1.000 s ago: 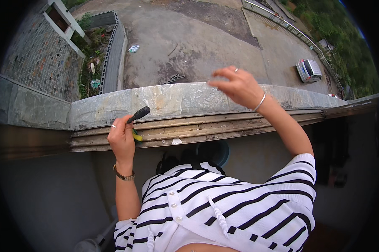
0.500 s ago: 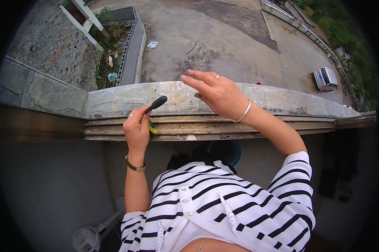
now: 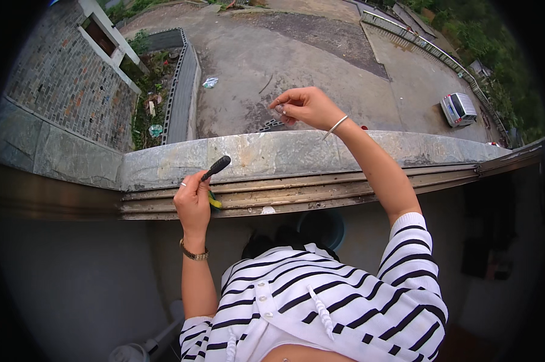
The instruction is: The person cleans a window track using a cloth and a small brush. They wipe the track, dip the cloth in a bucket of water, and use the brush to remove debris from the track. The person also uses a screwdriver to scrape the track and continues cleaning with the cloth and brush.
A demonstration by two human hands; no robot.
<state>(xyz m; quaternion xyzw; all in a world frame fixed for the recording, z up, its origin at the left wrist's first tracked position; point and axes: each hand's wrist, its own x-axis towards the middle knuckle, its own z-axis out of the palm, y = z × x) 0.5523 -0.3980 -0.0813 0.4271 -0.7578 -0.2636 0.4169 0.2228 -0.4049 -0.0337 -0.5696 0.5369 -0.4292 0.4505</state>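
My left hand (image 3: 192, 205) is closed round a small cleaning brush (image 3: 217, 167) with a black handle. The handle points up and to the right; a yellow-green part peeks out below my fingers, mostly hidden, by the metal window track (image 3: 296, 190). Out past the stone sill (image 3: 272, 148), over the yard, is my right hand (image 3: 312, 108). Its thumb and fingers are pinched together, and something small and dark between them is too unclear to name. Grime and a white fleck mark the grooved track.
Beyond the sill lies a paved yard far below, with a parked silver van (image 3: 458, 110) at right. A brick wall (image 3: 73, 78) stands at left. A blue basin (image 3: 339, 232) sits on the floor under the track, and a white fan-like object (image 3: 127, 353) at lower left.
My right hand has moved outward from above the sill to over the yard, and its fingers have drawn from spread into a pinch. My left hand keeps hold of the brush. The view has tilted up slightly.
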